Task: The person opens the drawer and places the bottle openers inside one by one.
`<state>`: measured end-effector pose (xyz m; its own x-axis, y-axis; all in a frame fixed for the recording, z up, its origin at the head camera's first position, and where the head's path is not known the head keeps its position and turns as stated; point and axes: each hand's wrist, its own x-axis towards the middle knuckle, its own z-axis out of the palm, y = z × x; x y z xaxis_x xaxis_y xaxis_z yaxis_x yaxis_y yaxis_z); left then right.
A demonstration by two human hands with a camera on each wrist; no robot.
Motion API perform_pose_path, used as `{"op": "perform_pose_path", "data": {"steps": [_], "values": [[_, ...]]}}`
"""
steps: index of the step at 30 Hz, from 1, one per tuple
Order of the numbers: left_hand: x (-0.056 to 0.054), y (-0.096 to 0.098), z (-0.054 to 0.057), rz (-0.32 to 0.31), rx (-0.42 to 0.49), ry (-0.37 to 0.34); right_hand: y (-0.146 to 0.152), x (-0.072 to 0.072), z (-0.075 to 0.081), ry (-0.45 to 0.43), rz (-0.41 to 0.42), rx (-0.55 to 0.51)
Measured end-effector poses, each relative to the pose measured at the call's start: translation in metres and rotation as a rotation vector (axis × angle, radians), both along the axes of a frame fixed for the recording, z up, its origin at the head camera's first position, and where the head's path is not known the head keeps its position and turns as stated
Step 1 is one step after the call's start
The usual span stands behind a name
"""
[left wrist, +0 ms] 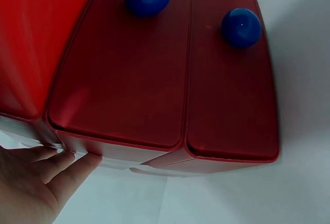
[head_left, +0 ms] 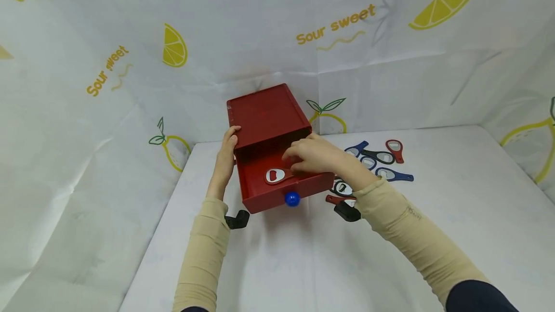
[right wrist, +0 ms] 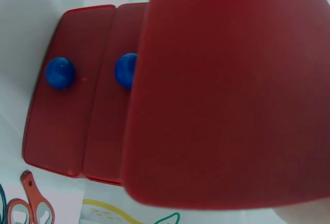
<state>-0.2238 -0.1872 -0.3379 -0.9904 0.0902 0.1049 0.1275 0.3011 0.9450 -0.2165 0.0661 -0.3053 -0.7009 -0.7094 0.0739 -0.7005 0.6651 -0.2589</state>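
Note:
A red cabinet (head_left: 269,114) with blue knobs stands against the back wall, its top drawer (head_left: 256,208) pulled out. In that drawer lies a red bottle opener (head_left: 274,175) with a pale head, its handle running under my right hand (head_left: 316,155). The right fingers bend down inside the drawer; whether they pinch the handle is hidden. My left hand (head_left: 223,160) rests on the cabinet's left side, its fingers (left wrist: 77,172) fairly straight against the wall. Below the drawer, two lower drawers (left wrist: 118,74) are closed. In the right wrist view the drawer's underside (right wrist: 232,105) blocks the right hand.
Several bottle openers in blue (head_left: 394,175), black (head_left: 379,156) and red (head_left: 394,150) lie on the white table (head_left: 433,235) right of the cabinet, some partly behind the right forearm. A lemon-printed sheet (head_left: 260,28) hangs behind. Black wrist cameras (head_left: 237,219) sit under both forearms.

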Motion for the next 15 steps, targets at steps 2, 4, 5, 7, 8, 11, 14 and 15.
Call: {"op": "perform_pose_path", "data": {"steps": [2, 4, 5, 7, 8, 11, 14, 15], "values": [[0.000, 0.000, -0.001, -0.004, 0.002, -0.004, 0.001, 0.001, 0.001, -0.029, -0.002, -0.028], [0.000, -0.001, -0.003, -0.009, 0.002, -0.007, 0.003, 0.002, 0.002, -0.044, 0.003, -0.062], [-0.001, -0.001, -0.004, -0.010, -0.001, -0.005, 0.004, 0.002, 0.002, -0.046, 0.006, -0.083], [-0.003, -0.003, -0.008, -0.009, -0.004, 0.001, 0.007, 0.004, 0.003, -0.038, 0.020, -0.136], [-0.006, -0.004, -0.011, -0.005, -0.002, 0.005, 0.009, 0.004, 0.004, -0.030, 0.027, -0.162], [-0.014, -0.006, -0.019, 0.009, -0.001, 0.017, 0.016, 0.006, 0.007, -0.014, 0.031, -0.242], [-0.020, -0.009, -0.026, 0.022, 0.000, 0.029, 0.025, 0.009, 0.010, -0.002, 0.024, -0.322], [-0.020, -0.009, -0.026, 0.023, -0.001, 0.035, 0.028, 0.010, 0.011, 0.000, 0.017, -0.351]]}}
